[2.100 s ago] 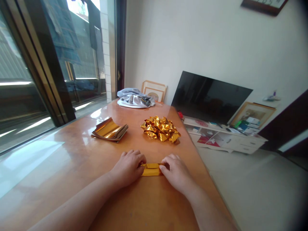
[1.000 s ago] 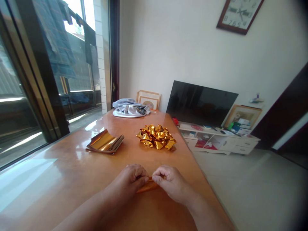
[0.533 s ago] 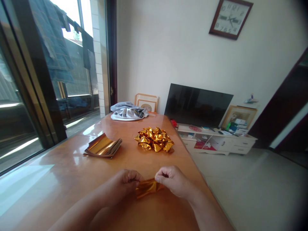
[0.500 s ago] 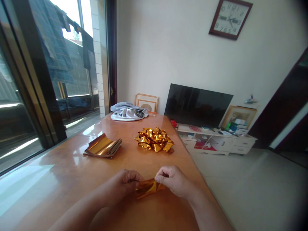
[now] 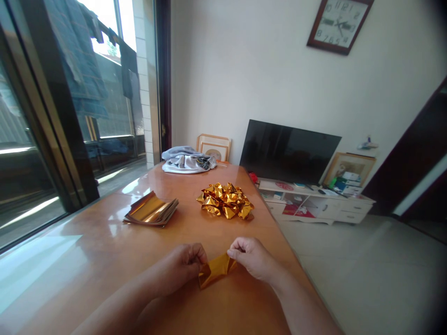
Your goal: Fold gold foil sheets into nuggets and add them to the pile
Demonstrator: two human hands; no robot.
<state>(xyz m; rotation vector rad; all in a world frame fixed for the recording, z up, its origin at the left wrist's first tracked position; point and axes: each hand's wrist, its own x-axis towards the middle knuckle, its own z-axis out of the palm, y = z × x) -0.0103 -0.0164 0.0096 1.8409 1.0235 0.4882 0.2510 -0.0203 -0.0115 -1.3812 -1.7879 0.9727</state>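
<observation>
Between my two hands a piece of gold foil paper (image 5: 217, 271) is held just above the near part of the table, its sides bent into folds. My left hand (image 5: 186, 263) pinches its left end, and my right hand (image 5: 249, 256) pinches its upper right corner between thumb and finger. Beyond my right hand lies a pile of folded gold foil pieces (image 5: 226, 201), shiny and pointed. A stack of flat gold foil sheets (image 5: 152, 210) rests to the left, its top sheet curling up.
The glossy wooden table (image 5: 104, 274) has its right edge close to my right forearm. Folded grey cloth (image 5: 188, 160) lies at its far end. A television (image 5: 289, 151) stands on a white cabinet (image 5: 324, 209) beyond, and a glass door (image 5: 31, 139) is on the left.
The foil now shows a flatter, more opened surface between my hands. My right hand has risen slightly, while my left hand keeps its pinch.
</observation>
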